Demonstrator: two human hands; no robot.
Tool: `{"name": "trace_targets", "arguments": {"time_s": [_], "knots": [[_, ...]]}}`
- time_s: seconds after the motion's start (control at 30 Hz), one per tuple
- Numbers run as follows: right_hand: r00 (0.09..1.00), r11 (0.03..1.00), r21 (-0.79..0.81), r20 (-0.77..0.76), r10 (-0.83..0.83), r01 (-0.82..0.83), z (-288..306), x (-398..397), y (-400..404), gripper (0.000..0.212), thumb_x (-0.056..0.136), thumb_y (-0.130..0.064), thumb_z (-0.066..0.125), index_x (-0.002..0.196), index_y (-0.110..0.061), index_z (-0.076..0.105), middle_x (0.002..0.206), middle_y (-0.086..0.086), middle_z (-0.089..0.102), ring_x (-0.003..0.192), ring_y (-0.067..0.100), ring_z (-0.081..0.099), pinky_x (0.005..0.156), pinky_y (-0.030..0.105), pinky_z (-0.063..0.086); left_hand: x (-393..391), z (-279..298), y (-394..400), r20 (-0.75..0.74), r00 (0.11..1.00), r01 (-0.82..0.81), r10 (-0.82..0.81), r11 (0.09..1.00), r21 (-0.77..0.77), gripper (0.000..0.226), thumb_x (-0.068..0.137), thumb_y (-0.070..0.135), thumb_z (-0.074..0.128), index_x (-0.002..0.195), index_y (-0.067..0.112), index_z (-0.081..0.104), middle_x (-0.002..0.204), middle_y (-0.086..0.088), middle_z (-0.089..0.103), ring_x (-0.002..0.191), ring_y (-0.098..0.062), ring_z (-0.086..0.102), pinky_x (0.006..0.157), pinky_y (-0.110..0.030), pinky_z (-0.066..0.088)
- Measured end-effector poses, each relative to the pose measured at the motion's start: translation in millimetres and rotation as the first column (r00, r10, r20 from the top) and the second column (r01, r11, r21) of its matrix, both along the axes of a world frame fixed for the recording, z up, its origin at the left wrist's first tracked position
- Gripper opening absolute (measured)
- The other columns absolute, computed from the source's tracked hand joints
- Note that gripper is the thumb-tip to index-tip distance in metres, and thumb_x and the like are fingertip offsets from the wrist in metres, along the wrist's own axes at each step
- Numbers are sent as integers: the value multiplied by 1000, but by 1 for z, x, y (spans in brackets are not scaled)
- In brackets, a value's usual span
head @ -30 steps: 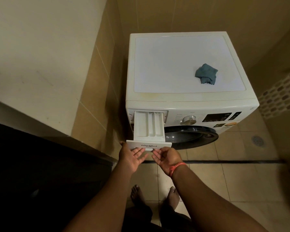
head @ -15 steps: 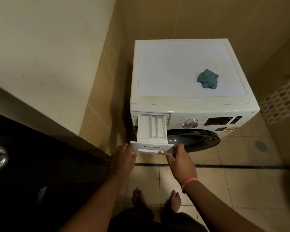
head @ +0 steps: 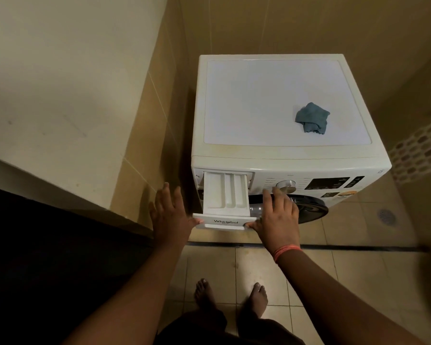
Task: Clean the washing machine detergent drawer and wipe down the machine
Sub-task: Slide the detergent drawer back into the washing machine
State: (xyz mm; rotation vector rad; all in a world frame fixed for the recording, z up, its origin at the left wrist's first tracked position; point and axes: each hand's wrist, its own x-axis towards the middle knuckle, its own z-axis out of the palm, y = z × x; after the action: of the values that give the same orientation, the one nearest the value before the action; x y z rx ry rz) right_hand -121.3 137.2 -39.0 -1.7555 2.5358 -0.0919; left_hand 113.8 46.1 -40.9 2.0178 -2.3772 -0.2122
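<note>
A white front-loading washing machine (head: 284, 154) stands in a tiled corner. Its detergent drawer (head: 225, 192) is pulled out at the upper left of the front panel, showing three empty white compartments. My left hand (head: 171, 215) is at the left end of the drawer's front plate (head: 224, 222), fingers spread, thumb touching the plate. My right hand (head: 278, 220) is at the right end, thumb against the plate, fingers splayed over the dark round door (head: 311, 207). A crumpled blue-grey cloth (head: 312, 117) lies on the machine's top, towards the right.
A cream wall block (head: 60, 95) juts out on the left, close beside the machine, with a dark surface (head: 47, 257) below it. A silver dial (head: 286, 186) and a display sit right of the drawer. My bare feet (head: 204, 292) stand on the tiled floor; a floor drain (head: 386, 216) lies at right.
Both hands rose from under the drawer's front plate to its two ends, and their fingers have spread apart. The view has moved closer to the machine.
</note>
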Motion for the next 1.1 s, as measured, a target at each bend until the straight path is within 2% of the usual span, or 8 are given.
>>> {"name": "trace_targets", "arguments": {"time_s": [0.2,0.53,0.67,0.83,0.9,1.1], "knots": [[1000,999,18,-15,27,-27,3,-10,-36,116,64,-59,81,151,-9,24,158,20,23,145,40,23,115,59,25,-17,0,-27,-73,995,-75,74,997,-14,117,63,61,82,149,17,17,160,-19,17,146,-38,19,112,-57,33],[977,981,116,-125,173,-158,15,-41,-136,125,74,-63,71,156,-14,-9,163,17,-9,150,40,-2,120,58,11,-54,10,-116,-113,993,-34,32,999,-12,115,73,51,80,156,15,9,163,-19,0,150,-38,4,121,-49,15],[962,966,152,-148,231,-209,14,-47,-142,125,71,-65,72,156,-13,-4,164,15,-5,150,39,2,119,59,12,-53,7,-129,-40,998,38,-38,999,0,120,71,54,80,157,18,5,163,-17,-1,150,-38,3,122,-47,14],[979,975,141,-89,184,-170,9,-42,-137,118,77,-60,71,155,-14,-4,164,15,-1,150,39,4,120,57,13,-55,5,-117,-150,986,-74,80,996,44,112,76,46,79,157,17,8,163,-17,4,150,-36,4,121,-45,14],[983,976,147,-61,172,-161,7,-39,-134,115,79,-60,68,155,-14,-4,164,14,-1,150,38,3,120,56,12,-56,5,-115,-167,983,-70,79,996,63,109,78,44,78,157,17,8,163,-17,5,151,-35,5,122,-45,14],[978,962,187,-24,207,-199,6,-27,-111,104,87,-56,61,156,-14,-5,165,13,-6,151,36,-2,120,57,10,-57,7,-99,-55,987,154,-152,987,34,98,85,48,68,156,22,5,164,-14,0,151,-35,0,121,-52,8]]}}
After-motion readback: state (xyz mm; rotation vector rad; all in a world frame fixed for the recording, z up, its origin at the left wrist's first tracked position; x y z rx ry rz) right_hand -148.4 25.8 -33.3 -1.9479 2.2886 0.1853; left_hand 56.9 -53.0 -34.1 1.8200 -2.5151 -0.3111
